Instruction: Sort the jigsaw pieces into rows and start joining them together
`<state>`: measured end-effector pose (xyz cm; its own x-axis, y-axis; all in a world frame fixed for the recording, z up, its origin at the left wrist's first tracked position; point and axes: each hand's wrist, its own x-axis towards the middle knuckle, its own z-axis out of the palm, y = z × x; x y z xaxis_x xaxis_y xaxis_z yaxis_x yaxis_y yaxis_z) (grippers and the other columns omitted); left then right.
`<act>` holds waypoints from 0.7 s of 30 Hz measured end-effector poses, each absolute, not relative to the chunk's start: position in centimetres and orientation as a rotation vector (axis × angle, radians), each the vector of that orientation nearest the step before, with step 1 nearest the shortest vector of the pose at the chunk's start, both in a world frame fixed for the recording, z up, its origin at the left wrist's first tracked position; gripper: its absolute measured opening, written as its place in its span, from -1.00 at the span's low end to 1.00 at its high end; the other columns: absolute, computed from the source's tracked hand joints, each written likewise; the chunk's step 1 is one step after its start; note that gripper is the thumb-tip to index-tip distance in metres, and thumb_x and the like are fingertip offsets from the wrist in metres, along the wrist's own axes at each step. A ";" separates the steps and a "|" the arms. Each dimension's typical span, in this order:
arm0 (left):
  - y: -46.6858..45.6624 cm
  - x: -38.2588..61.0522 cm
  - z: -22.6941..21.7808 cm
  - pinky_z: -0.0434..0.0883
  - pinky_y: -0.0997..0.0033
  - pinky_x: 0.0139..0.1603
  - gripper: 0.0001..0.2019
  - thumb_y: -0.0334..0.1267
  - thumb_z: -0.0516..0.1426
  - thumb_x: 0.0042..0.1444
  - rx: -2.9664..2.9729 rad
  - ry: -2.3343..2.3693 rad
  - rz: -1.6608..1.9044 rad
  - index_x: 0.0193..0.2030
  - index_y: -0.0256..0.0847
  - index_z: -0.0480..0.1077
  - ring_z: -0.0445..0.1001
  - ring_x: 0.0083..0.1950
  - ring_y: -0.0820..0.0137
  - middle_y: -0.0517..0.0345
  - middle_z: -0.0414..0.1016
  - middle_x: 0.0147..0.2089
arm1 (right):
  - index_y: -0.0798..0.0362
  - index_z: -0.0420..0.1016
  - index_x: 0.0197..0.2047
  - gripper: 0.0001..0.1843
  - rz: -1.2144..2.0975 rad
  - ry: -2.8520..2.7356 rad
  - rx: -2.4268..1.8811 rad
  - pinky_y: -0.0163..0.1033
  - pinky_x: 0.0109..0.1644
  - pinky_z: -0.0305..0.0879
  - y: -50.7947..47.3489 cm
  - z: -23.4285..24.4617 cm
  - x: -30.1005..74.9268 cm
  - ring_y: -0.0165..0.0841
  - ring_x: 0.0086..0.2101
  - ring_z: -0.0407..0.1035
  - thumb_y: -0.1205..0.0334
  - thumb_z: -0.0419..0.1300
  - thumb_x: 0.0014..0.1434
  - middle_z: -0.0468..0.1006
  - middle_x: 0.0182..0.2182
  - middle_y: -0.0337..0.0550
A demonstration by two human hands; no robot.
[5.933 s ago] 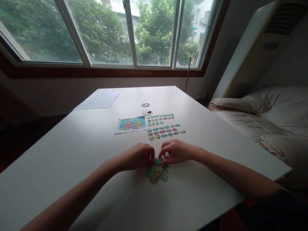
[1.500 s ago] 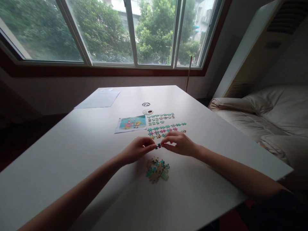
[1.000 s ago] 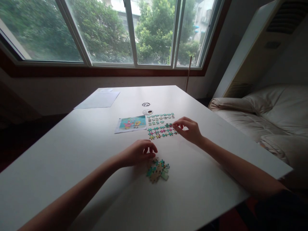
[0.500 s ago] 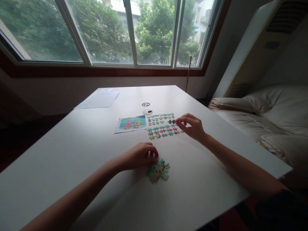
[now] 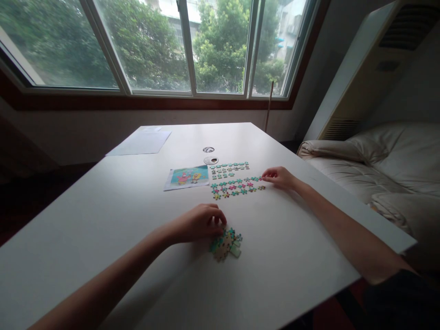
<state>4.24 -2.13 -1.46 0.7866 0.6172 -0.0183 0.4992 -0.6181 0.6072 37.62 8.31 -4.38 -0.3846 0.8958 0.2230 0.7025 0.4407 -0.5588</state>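
Observation:
A small heap of loose jigsaw pieces [image 5: 225, 244] lies near the front of the white table [image 5: 137, 215]. My left hand [image 5: 197, 222] rests curled at the heap's left edge, fingertips on the pieces. Farther back, several teal, pink and yellow pieces are laid out in rows [image 5: 235, 185], with a second group of rows [image 5: 228, 168] behind them. My right hand [image 5: 281, 177] lies at the right end of the nearer rows, fingers pinched low on the table beside a piece there. A cartoon reference picture [image 5: 186, 177] lies to the left of the rows.
A round lid [image 5: 210, 160] and a cable hole [image 5: 208, 149] sit behind the pieces. A sheet of paper [image 5: 140, 142] lies at the far left corner. A cream sofa [image 5: 378, 169] stands to the right of the table, and windows run along the far wall.
My right hand carried a piece from near the heap out to the laid rows and has now dropped to the table at their right end. My left hand returned to the heap.

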 end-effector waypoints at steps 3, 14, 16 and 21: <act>-2.1 4.2 -1.6 0.27 0.57 -0.39 -0.83 -0.24 0.13 0.01 2.368 0.824 0.259 -0.25 -0.20 0.45 0.31 -0.42 0.51 0.17 0.33 -0.35 | 0.13 0.54 -0.35 -0.67 0.558 -2.234 -1.374 -0.40 -0.48 0.16 8.6 -4.9 37.8 -0.50 -0.56 0.23 0.02 0.17 -0.03 0.46 -0.57 -0.20; -2.1 4.2 -1.1 0.27 0.56 -0.40 -0.82 -0.22 0.09 0.07 2.370 0.826 0.258 -0.24 -0.21 0.45 0.31 -0.43 0.51 0.15 0.35 -0.35 | 0.11 0.56 -0.37 -0.63 0.516 -2.265 -1.386 -0.39 -0.46 0.12 8.3 -4.8 37.5 -0.49 -0.55 0.21 -0.04 0.18 -0.06 0.45 -0.57 -0.20; -2.1 4.2 -1.0 0.26 0.56 -0.41 -0.81 -0.21 0.07 0.08 2.373 0.829 0.259 -0.24 -0.22 0.45 0.31 -0.43 0.50 0.14 0.35 -0.36 | 0.10 0.56 -0.37 -0.63 0.506 -2.270 -1.382 -0.39 -0.47 0.12 8.3 -4.8 37.5 -0.49 -0.55 0.20 -0.04 0.18 -0.06 0.45 -0.57 -0.20; -2.1 4.4 -1.0 0.26 0.56 -0.40 -0.79 -0.22 0.04 0.11 2.378 0.827 0.277 -0.25 -0.24 0.46 0.31 -0.41 0.49 0.13 0.36 -0.38 | 0.09 0.56 -0.38 -0.64 0.476 -2.275 -1.371 -0.39 -0.47 0.11 8.5 -5.0 37.6 -0.49 -0.55 0.20 -0.04 0.18 -0.07 0.45 -0.56 -0.19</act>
